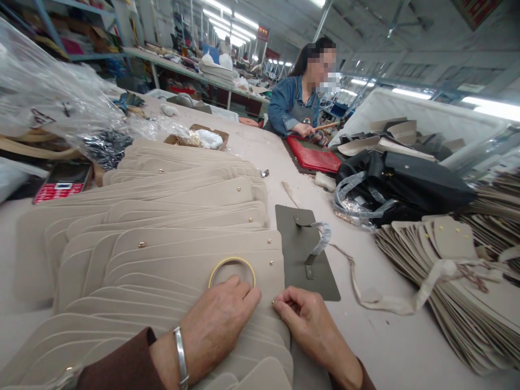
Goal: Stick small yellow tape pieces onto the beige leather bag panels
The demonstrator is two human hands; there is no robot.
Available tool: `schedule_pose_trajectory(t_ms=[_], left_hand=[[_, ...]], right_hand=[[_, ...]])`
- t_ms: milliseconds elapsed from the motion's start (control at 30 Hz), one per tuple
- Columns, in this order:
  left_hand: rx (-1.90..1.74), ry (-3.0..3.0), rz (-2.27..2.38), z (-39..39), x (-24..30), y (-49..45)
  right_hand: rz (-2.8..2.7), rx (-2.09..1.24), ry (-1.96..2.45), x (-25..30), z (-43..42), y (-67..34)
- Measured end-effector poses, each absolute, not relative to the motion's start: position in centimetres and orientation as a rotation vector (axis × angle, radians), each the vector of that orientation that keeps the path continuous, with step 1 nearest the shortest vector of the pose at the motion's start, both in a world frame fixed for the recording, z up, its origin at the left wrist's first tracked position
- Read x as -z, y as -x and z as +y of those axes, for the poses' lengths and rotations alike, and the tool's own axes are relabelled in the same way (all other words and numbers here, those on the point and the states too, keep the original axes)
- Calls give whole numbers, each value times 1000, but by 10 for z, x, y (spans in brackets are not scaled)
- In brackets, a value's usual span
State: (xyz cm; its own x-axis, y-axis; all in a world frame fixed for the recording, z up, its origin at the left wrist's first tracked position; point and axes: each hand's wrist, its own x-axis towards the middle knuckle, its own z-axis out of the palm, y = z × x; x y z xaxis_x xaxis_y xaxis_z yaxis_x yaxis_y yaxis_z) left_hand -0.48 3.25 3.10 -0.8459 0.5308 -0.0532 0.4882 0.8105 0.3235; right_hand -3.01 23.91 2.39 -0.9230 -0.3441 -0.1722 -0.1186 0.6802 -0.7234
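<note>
My left hand (pixel 221 319), with a silver bracelet at the wrist, has its fingers curled over the near edge of a yellow-rimmed ring (pixel 232 260) that looks like a roll of tape. Both rest on overlapping beige panels (pixel 195 241) fanned out across the table. Close by on the right, my right hand (pixel 309 319) pinches a tiny brass stud (pixel 273 303) at a panel's right edge. Similar gold studs (pixel 271 263) sit on several panels farther back. What lies under my left fingers is hidden.
Right of the panels lies an olive-grey panel (pixel 292 244) with a wrapped handle. Beyond are a black bag (pixel 406 181), tied beige stacks (pixel 439 287) and a fabric strip (pixel 390 306). Across the table a person (pixel 290 108) works at a red piece (pixel 314 156). Clear plastic (pixel 52 81) covers the left.
</note>
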Motion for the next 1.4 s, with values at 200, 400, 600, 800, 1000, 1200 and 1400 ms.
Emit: schedule_pose_trajectory(t_ms=[200,400,600,800,1000,1200,1400], left_hand=[[-449,-825,2857,33,-29,5],[-416,-801,2846,33,-32,6],[-453,-817,2880,33,-31,5],[-501,-813,2882,30,-29,3],[-486,-818,2861,30,-30,4],[-522,-834,2910,28,-20,3],[-832,-993,3021,22,-20,3]], right_hand=[[2710,971,482,-19,236,29],[2792,940,576,-12,236,27],[2512,1317,188,-9,248,27],[2699,1120,506,-12,249,22],[2813,990,489,-12,234,25],[2804,968,386,-15,225,29],[2665,995,463,-25,233,28]])
